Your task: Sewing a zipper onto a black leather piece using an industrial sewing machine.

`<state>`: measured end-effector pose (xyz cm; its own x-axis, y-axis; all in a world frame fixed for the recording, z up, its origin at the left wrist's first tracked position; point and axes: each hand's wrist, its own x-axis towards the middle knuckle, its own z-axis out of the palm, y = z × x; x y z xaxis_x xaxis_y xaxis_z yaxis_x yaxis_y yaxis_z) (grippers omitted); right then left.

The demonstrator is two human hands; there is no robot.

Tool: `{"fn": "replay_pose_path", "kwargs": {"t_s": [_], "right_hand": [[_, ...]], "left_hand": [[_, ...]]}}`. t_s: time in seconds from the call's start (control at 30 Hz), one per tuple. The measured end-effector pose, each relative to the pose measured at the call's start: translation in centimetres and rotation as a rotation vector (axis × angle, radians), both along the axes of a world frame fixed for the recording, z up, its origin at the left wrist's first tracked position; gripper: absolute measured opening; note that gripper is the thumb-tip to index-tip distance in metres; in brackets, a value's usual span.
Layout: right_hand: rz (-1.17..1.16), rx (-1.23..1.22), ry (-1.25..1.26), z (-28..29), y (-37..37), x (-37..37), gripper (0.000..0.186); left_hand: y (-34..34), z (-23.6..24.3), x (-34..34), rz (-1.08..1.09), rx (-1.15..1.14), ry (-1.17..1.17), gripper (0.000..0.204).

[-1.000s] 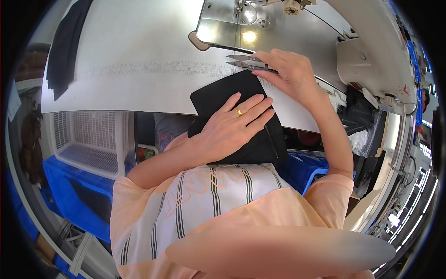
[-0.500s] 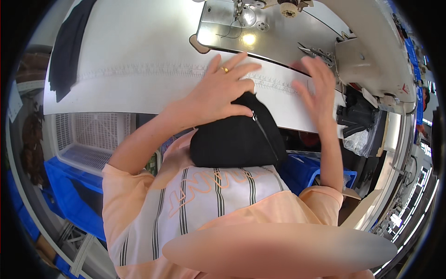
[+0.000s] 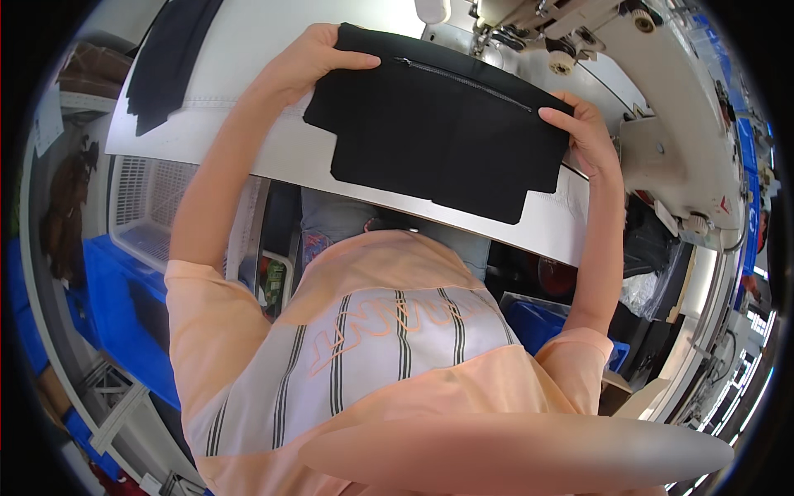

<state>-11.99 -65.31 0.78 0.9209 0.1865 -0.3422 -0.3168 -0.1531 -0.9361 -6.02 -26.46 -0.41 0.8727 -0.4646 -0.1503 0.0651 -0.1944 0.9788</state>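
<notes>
So my left hand [image 3: 310, 58] and right hand [image 3: 583, 132] each pinch a top corner of the black zippered fabric panel [image 3: 438, 124]. Stretched flat over the sewing table [image 3: 248, 157], probably so the zipper [image 3: 463, 80] lies straight.

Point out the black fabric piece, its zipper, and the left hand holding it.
black fabric piece [image 3: 438, 140], head view, middle of the cloth panel
zipper [image 3: 463, 80], head view, midway along the teeth
left hand [image 3: 310, 58], head view, back of the hand

The scene is evenly and brightly lit, and glare is seen on the white table [image 3: 248, 58], where detail is washed out. Straight edges are bent by fisheye distortion, a black vignette rings the frame, and the lower edge is blurred.
</notes>
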Motion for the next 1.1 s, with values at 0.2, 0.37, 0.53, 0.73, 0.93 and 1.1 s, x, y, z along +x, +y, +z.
{"fn": "replay_pose_path", "kwargs": {"t_s": [0.2, 0.37, 0.53, 0.73, 0.93, 1.1], "right_hand": [[-0.116, 0.098, -0.029, 0.1, 0.6, -0.6, 0.027], [-0.099, 0.115, -0.061, -1.0, 0.2, -0.6, 0.028], [-0.127, 0.12, -0.082, -1.1, 0.5, -0.9, 0.023], [-0.088, 0.102, -0.032, 0.0, 0.8, -1.2, 0.019], [-0.091, -0.093, -0.138, -0.2, 2.8, -1.4, 0.023], [-0.046, -0.104, -0.209, -0.5, 3.0, -1.8, 0.023]], "left_hand": [[-0.2, 0.1, 0.8, -0.009, 0.0, 0.019, 0.029], [-0.2, -0.2, 0.9, -0.023, 0.003, 0.027, 0.031], [-0.5, 0.7, 0.6, -0.039, 0.074, -0.041, 0.03], [-1.1, 1.2, -0.4, 0.051, 0.116, -0.005, 0.032], [-0.9, 1.1, -0.8, 0.059, 0.067, 0.006, 0.03], [0.3, 0.4, -1.5, 0.031, 0.071, -0.005, 0.03]]}}
